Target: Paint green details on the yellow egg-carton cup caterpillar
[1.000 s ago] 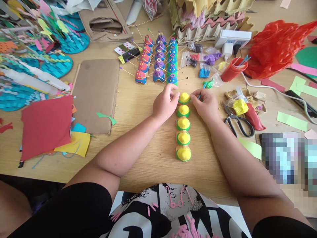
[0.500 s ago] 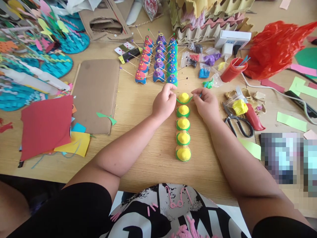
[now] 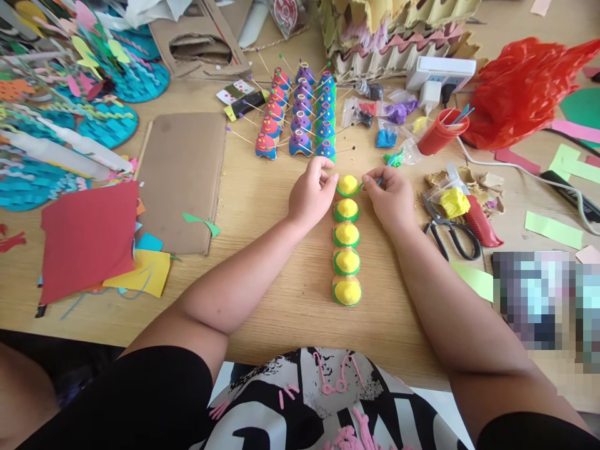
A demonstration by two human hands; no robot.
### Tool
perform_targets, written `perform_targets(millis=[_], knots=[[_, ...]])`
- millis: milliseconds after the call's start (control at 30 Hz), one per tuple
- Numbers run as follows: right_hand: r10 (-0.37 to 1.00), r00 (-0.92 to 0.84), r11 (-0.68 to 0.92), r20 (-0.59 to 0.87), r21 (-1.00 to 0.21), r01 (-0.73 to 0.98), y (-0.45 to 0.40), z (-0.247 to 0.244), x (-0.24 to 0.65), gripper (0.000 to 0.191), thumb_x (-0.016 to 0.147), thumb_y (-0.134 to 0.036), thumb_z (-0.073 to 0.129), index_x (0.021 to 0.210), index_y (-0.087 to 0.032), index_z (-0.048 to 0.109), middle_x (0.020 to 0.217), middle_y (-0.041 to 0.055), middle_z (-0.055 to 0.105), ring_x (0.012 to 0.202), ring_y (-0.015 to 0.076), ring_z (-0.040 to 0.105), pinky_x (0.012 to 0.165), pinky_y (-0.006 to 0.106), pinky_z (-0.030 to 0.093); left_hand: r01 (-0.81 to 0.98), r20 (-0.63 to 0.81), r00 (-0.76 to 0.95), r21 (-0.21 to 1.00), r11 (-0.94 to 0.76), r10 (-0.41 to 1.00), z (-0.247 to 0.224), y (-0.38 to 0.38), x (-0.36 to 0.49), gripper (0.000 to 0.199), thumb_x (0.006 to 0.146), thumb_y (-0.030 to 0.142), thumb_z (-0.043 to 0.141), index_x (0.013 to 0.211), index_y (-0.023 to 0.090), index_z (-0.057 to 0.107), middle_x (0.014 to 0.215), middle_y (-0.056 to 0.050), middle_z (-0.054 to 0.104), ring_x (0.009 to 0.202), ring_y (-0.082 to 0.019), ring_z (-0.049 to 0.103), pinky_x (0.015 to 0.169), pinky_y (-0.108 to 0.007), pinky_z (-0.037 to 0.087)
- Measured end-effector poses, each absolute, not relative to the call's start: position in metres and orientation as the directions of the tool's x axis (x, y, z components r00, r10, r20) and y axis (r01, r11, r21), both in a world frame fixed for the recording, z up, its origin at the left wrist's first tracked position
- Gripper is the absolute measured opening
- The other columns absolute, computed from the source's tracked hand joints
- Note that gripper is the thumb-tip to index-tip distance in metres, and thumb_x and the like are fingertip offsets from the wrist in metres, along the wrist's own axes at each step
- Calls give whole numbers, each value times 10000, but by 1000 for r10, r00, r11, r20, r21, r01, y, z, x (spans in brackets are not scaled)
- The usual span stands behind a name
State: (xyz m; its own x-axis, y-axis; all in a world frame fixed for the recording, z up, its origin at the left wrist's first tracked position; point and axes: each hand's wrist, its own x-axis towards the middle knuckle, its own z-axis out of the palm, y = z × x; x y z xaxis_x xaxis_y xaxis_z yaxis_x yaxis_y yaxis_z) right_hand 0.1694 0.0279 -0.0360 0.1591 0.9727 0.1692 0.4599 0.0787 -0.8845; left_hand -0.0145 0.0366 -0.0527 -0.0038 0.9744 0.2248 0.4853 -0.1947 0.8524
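Note:
A row of several yellow clay domes with green rims (image 3: 347, 235) runs down the middle of the wooden table (image 3: 281, 294). My left hand (image 3: 312, 192) and my right hand (image 3: 390, 195) sit on either side of the farthest dome (image 3: 348, 184). Between their fingertips they pinch the two ends of a thin green clay strip (image 3: 349, 193) that curves around this dome's near side. Just beyond stand three rows of red, purple and blue clay cones with sticks (image 3: 300, 115).
Black scissors (image 3: 450, 231), a lump of yellow clay (image 3: 454, 201) and a red cup (image 3: 440, 131) lie to the right, with a red plastic bag (image 3: 520, 87) behind. A cardboard sheet (image 3: 180, 178), red paper (image 3: 87, 234) and blue woven discs (image 3: 107, 122) are at the left.
The green strip has been pulled out around the farthest dome and drawn closer against it; both hands stay at its sides, barely shifted.

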Motion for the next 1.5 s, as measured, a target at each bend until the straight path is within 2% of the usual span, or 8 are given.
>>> perform_targets(millis=[267, 367, 500, 800, 1500], knots=[[978, 143, 69, 154, -878, 474, 27, -34, 170, 161, 921, -285, 656, 771, -225, 651, 667, -26, 567, 656, 152, 495, 688, 324, 414, 491, 225, -10, 850, -191, 974, -51, 38, -13, 177, 998, 198, 654, 1146, 257, 578, 863, 10, 717, 818, -182, 695, 835, -333, 531], [981, 136, 68, 140, -897, 437, 26, -34, 170, 90, 894, -242, 632, 835, -217, 696, 717, -17, 612, 679, 154, 513, 716, 325, 442, 495, 227, -6, 847, -194, 974, -51, 38, -14, 175, 998, 201, 658, 1143, 259, 578, 878, 9, 721, 839, -182, 704, 849, -334, 536], [979, 136, 78, 150, -899, 430, 26, -35, 170, 127, 845, -188, 615, 898, -220, 725, 773, -7, 666, 698, 159, 524, 732, 328, 471, 511, 235, -9, 836, -197, 972, -51, 37, -14, 173, 999, 217, 666, 1133, 274, 574, 880, 17, 722, 837, -178, 708, 852, -329, 537], [974, 159, 78, 163, -897, 436, 27, -33, 167, 36, 829, -207, 665, 845, -229, 689, 775, -4, 656, 701, 156, 527, 694, 313, 471, 523, 237, -25, 831, -189, 971, -51, 38, -12, 188, 988, 214, 691, 1125, 278, 578, 866, 24, 724, 779, -174, 678, 808, -326, 518], [974, 176, 60, 141, -916, 398, 27, -36, 165, 36, 820, -190, 730, 845, -211, 714, 758, -25, 648, 662, 126, 497, 660, 298, 416, 522, 242, -31, 831, -191, 970, -48, 38, -11, 221, 970, 174, 705, 1142, 253, 590, 907, 27, 749, 759, -163, 655, 760, -329, 480]])
